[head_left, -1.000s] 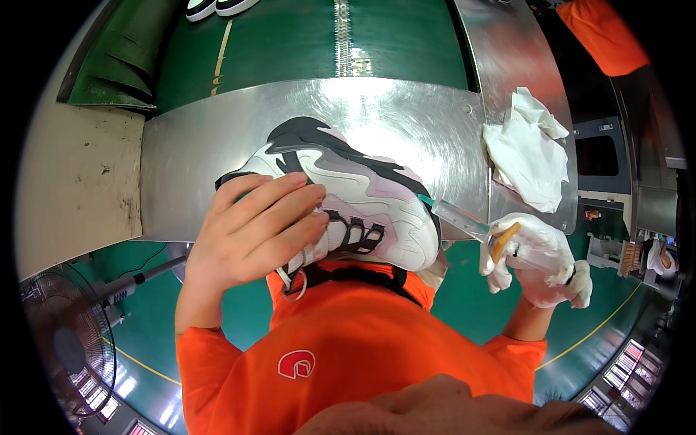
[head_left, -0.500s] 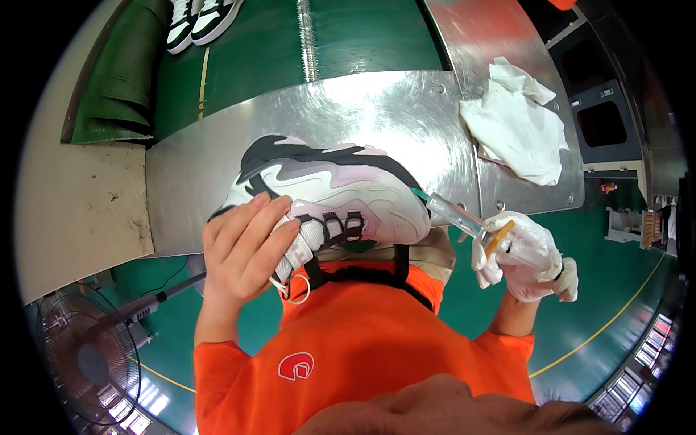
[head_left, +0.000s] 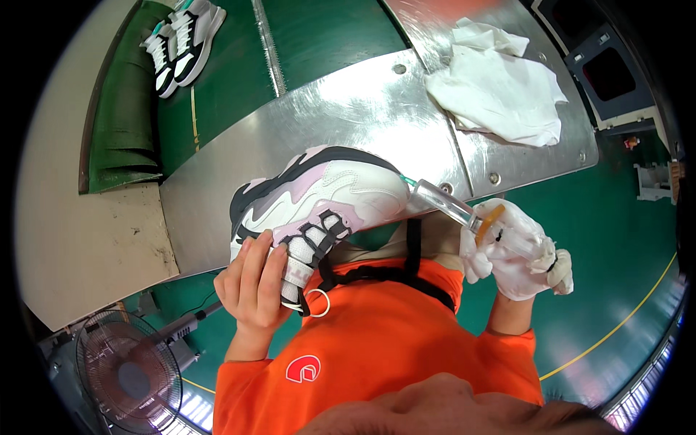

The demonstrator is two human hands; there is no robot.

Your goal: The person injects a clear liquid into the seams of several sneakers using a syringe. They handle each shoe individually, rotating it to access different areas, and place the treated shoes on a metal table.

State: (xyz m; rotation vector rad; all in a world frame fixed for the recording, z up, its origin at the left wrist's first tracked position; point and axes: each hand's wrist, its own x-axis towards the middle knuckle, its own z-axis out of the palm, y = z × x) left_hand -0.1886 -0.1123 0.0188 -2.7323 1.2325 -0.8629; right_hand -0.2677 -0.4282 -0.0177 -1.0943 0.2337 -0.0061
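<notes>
Syringe on the toe now, shoe swung flatter.
Your left hand (head_left: 254, 286) grips the sneaker (head_left: 319, 199) by its laces; your gloved right hand (head_left: 518, 250) clenches the syringe (head_left: 446, 203), tip at the toe. Worktop (head_left: 362, 109) behind; white rag (head_left: 500, 87) at 1 o'clock, shoe pair (head_left: 181, 43) at 11.

White, pink and black sneaker (head_left: 319, 199) above an orange shirt (head_left: 377, 341), on silver metal.

The sneaker mixes white panels, pale pink overlays, and black sole trim and straps. At three o'clock of it, a white-gloved right hand (head_left: 516, 250) grips a clear syringe (head_left: 449, 204) with an amber ring. The bare left hand (head_left: 254, 283) sits at seven o'clock. A white cloth (head_left: 500, 90) lies at one o'clock on the shiny silver table (head_left: 362, 109); the floor (head_left: 319, 36) is dark green.
</notes>
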